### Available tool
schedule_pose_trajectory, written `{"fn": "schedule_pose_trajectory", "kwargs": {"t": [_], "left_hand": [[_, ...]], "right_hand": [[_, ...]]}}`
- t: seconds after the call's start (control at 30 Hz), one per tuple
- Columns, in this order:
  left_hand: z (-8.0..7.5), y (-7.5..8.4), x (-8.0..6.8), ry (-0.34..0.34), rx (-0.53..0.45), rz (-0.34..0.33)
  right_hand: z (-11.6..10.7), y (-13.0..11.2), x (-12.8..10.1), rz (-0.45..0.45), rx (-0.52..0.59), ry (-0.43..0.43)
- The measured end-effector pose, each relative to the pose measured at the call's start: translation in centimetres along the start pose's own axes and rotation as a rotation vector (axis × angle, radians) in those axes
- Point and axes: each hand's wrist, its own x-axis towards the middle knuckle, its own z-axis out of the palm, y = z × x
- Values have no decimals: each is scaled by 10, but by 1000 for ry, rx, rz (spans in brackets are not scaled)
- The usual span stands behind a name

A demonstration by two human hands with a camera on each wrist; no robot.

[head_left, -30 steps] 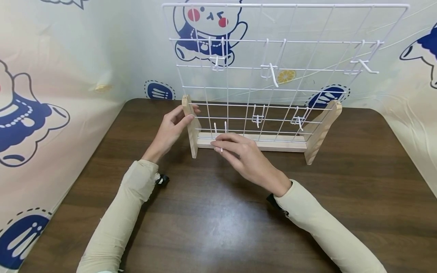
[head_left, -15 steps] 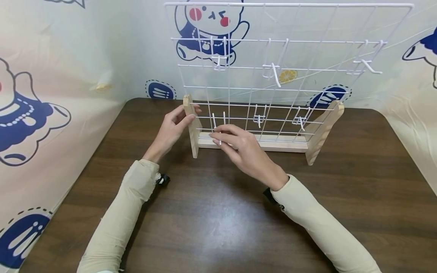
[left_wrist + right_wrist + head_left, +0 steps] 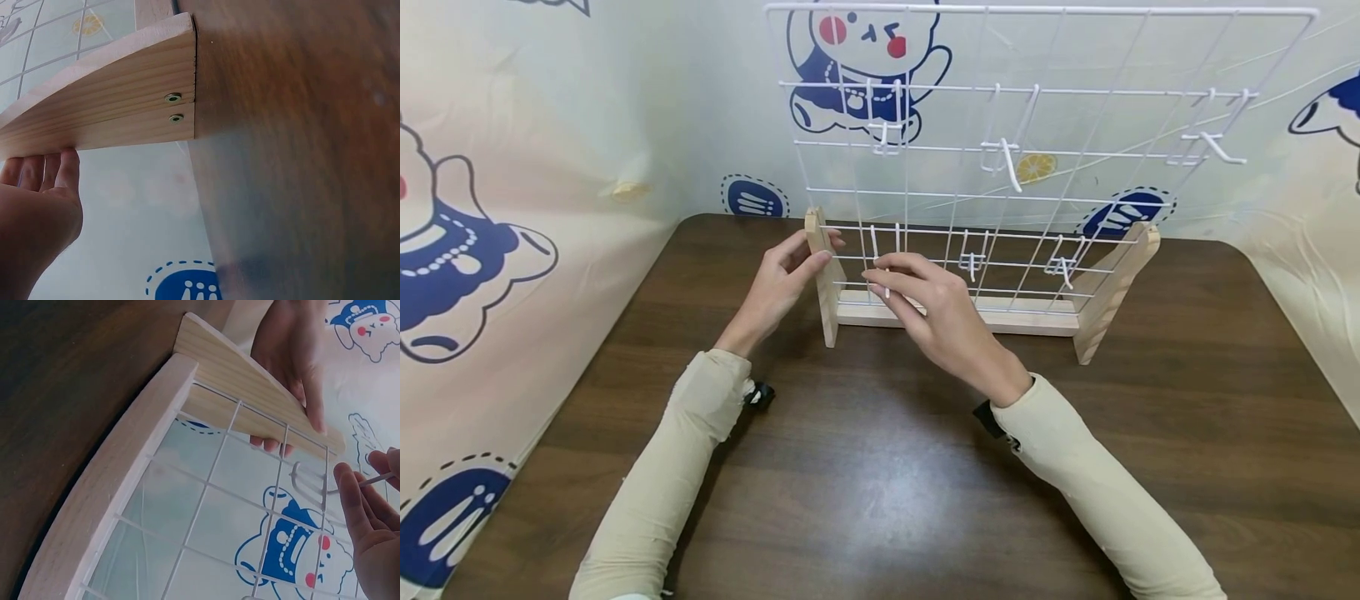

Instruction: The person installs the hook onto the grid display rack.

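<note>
My left hand [image 3: 775, 287] grips the left wooden side panel [image 3: 822, 287] of a stand, thumb in front and fingers behind it. That stand bears a white wire grid [image 3: 1037, 10]. At the grid's lower left, my right hand [image 3: 943, 317] pinches a white wire hook [image 3: 377, 480] by its prong, between thumb and fingers. Two upright wires of this hook [image 3: 874, 242] rise above the fingertips, close to the grid. In the right wrist view its curved back part lies by the grid wires; whether it is hooked over one I cannot tell. The fingers partly cover it.
Several more white hooks hang on the grid, among them an upper middle hook [image 3: 1009, 162] and a lower right hook [image 3: 1062, 267]. The right side panel [image 3: 1116, 292] and base bar [image 3: 1022, 321] stand on the brown table [image 3: 865, 500]. A printed backdrop [image 3: 647, 100] stands behind.
My right hand has moved upward along the grid, carrying the hook from near the base bar to the lower wires. My left hand still holds the side panel.
</note>
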Motion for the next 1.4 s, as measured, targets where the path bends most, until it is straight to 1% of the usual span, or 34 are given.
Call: {"fn": "schedule_pose_trajectory", "kwargs": {"t": [0.07, 0.3, 0.57, 0.73, 0.83, 0.97, 1.1, 1.23, 1.4], "left_hand": [[1, 5, -1, -2, -1, 4], [1, 6, -1, 7, -8, 2], [1, 7, -2, 11, -1, -4], [1, 7, -2, 12, -1, -8], [2, 7, -2, 12, 6, -12], [3, 8, -1, 8, 11, -17], [4, 8, 0, 7, 6, -12], [3, 7, -1, 13, -4, -1], [2, 5, -1, 17, -10, 0]], "right_hand": [[0, 0, 1, 6, -5, 8], [0, 3, 4, 34, -12, 15], [4, 7, 2, 66, -9, -19], [8, 13, 0, 75, -2, -63], [8, 15, -1, 108, 13, -79], [4, 17, -2, 177, 73, -80], [2, 16, -2, 214, 115, -85], [3, 15, -2, 223, 104, -108], [5, 13, -3, 213, 74, -136]]}}
